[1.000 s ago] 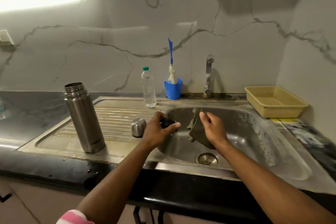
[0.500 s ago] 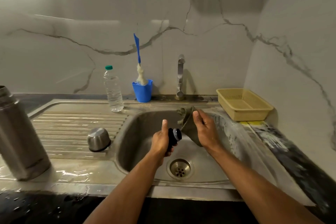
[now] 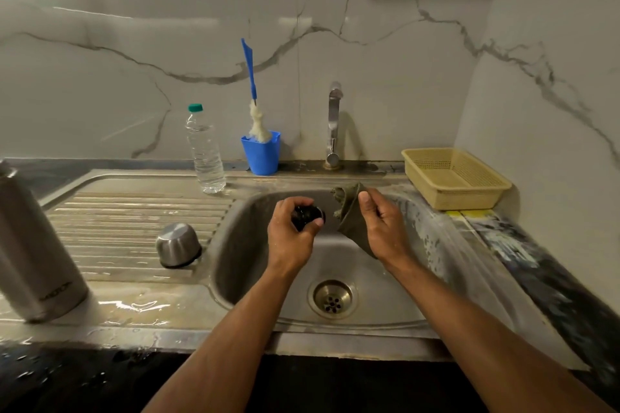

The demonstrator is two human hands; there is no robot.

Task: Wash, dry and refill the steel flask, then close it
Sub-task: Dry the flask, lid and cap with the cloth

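Observation:
The open steel flask stands upright on the wet drainboard at the far left. Its steel cup lid rests upside down on the drainboard beside the basin. Over the sink basin, my left hand grips the flask's black inner stopper. My right hand holds a dark green scrub cloth just right of the stopper. A gap shows between cloth and stopper.
A clear water bottle with a green cap stands behind the drainboard. A blue cup holds a bottle brush. The tap is off. A beige basket sits at the right. Water pools on the drainboard front.
Both hands have moved from the basin's left edge to above its middle, the stopper turning in my left hand. The view has shifted right and down.

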